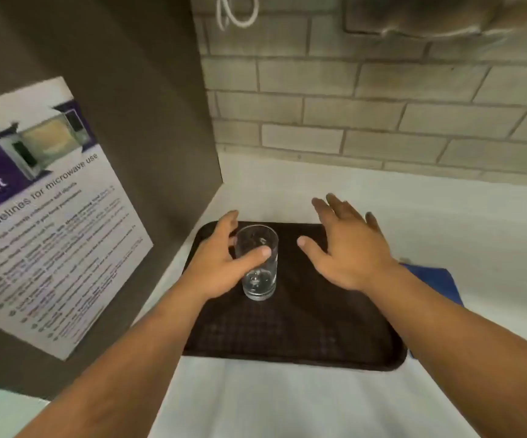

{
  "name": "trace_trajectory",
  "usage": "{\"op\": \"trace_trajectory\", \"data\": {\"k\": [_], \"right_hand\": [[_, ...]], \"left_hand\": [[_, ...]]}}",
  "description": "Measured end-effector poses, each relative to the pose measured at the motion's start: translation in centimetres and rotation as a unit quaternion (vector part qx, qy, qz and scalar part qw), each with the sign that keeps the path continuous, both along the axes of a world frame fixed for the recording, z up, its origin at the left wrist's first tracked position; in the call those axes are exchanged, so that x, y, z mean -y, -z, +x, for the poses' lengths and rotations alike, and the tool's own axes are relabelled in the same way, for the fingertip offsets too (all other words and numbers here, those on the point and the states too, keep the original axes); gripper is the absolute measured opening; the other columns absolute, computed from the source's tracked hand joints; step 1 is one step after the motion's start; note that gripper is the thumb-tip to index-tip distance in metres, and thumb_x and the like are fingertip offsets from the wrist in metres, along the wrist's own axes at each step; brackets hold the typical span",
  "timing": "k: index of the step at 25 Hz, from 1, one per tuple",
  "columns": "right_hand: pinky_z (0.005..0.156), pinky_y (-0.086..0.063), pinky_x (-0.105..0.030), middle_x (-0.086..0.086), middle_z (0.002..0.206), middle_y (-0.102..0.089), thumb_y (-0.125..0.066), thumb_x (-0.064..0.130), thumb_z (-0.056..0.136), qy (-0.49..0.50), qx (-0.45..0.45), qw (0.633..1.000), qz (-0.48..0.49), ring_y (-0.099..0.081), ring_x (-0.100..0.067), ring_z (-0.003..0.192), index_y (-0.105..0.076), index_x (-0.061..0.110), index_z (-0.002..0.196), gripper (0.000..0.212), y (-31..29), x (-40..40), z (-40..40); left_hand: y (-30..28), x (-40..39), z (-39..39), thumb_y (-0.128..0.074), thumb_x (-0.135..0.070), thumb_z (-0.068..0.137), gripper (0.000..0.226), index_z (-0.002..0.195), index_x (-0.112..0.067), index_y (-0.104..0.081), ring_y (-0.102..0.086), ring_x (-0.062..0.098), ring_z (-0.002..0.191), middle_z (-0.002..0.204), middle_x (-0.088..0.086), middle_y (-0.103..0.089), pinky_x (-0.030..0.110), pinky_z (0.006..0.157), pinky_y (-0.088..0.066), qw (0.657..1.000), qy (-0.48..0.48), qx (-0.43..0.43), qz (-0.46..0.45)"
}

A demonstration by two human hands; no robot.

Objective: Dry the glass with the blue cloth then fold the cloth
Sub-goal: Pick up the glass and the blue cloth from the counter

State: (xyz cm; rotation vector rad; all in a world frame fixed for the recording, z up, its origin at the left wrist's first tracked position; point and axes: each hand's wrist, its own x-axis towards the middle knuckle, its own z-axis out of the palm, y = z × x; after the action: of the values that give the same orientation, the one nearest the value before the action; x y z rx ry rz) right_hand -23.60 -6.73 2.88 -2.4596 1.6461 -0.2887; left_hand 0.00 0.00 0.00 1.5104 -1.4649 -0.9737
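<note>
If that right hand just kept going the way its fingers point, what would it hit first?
Probably nothing soon: the right hand points over the tray's far edge, across bare white counter, toward the brick wall. Depth is uncertain.

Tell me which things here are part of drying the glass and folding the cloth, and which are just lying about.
Part of the job:
glass, upright on the tray, left hand around it
blue cloth, right of the tray, partly behind the right arm
right hand, open, holding nothing

Just there:
tray
microwave poster
white cord
</note>
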Motion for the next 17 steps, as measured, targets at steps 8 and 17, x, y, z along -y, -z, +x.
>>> {"op": "trace_trajectory", "data": {"k": [8, 17], "right_hand": [[0.121, -0.025, -0.056, -0.006, 0.166, -0.033, -0.038, 0.044, 0.1, 0.107, 0.049, 0.988, 0.097, -0.031, -0.029, 0.151, -0.027, 0.022, 0.159, 0.064, 6.6, -4.5, -8.1], [0.123, 0.007, -0.038, -0.003, 0.172, 0.008, -0.037, 0.047, 0.099, -0.008, -0.029, 0.992, 0.125, 0.011, -0.027, 0.157, -0.003, 0.021, 0.163, 0.077, 13.1, -1.6, -19.0]], "left_hand": [[6.0, 3.5, -4.1, -0.092, -0.054, 0.058, 0.059, 0.109, -0.064, -0.065, -0.072, 0.013, 0.115, 0.115, -0.022, -0.076, 0.047, 0.101, -0.059, 0.997, 0.006, -0.076, 0.0], [5.0, 7.4, -15.3, -0.087, -0.041, 0.066, 0.04, 0.1, -0.024, -0.073, -0.078, 0.026, 0.075, 0.08, 0.0, -0.076, 0.043, 0.063, -0.063, 0.956, -0.043, -0.279, 0.076]]}}
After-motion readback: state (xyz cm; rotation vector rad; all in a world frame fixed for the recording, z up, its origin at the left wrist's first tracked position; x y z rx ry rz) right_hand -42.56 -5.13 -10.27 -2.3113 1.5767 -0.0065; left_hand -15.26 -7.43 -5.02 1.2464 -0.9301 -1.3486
